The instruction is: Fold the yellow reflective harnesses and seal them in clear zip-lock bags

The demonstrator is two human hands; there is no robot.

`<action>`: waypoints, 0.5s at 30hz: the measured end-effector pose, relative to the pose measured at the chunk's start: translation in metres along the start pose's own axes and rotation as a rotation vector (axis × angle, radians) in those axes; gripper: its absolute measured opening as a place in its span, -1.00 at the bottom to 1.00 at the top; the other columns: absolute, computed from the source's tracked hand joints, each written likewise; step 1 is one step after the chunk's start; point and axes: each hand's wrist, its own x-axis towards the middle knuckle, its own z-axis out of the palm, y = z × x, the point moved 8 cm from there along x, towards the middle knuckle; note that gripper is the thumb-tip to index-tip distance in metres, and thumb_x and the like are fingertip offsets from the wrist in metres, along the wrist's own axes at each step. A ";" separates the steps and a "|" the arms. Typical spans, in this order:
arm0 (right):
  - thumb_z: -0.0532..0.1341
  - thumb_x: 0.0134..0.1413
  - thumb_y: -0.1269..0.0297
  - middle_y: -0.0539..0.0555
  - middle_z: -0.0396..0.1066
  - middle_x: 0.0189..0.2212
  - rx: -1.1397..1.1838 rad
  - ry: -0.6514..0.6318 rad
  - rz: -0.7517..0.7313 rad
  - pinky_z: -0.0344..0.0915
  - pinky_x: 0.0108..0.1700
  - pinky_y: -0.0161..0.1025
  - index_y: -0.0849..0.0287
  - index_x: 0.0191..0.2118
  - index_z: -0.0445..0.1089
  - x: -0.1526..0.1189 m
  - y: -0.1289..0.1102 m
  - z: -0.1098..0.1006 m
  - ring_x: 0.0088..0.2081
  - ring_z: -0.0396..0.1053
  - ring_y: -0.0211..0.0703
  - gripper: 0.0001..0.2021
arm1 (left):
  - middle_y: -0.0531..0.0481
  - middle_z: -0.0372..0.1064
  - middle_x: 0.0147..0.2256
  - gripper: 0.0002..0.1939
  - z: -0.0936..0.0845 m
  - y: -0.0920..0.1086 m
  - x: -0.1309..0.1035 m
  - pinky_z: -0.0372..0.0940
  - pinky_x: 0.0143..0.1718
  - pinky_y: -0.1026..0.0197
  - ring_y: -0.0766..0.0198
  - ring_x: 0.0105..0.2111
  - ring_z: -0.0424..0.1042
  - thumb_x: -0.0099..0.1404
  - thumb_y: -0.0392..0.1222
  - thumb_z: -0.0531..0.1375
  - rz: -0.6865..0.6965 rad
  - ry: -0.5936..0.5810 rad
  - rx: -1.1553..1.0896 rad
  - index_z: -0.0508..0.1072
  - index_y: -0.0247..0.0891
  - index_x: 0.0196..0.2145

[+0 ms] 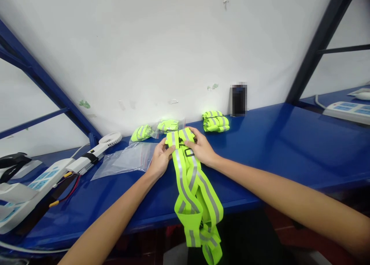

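Neon yellow-green straps with silver stripes (180,172) hang from both hands over the front edge of the blue table, their loops dangling below it. My left hand (162,157) is closed on the upper left end of the straps, thumb on top. Opposite it, my right hand (201,146) pinches the upper right part beside a black buckle. A rolled strap bundle (215,121) lies behind, near the wall. Two more bundles, one on the left (141,133) and one in clear plastic (168,125), sit behind my left hand.
Clear plastic bags (130,157) lie left of my left hand. Farther left are a white handheld fan (110,139), a power strip (43,184) and cables. A dark blurred object (239,100) leans on the wall. Shelf posts rise at both sides; another power strip (349,110) is at right.
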 end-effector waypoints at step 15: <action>0.16 0.13 0.32 0.03 0.31 -0.17 -0.045 -0.113 -0.098 0.31 -0.07 -0.15 0.03 0.10 0.12 -0.006 -0.009 0.001 -0.19 0.33 -0.12 -0.59 | -0.11 0.48 -0.06 -0.48 -0.009 0.006 0.006 0.46 -0.23 0.21 0.17 -0.21 0.54 -0.01 -0.19 0.43 -0.041 0.025 -0.006 0.41 -0.27 -0.09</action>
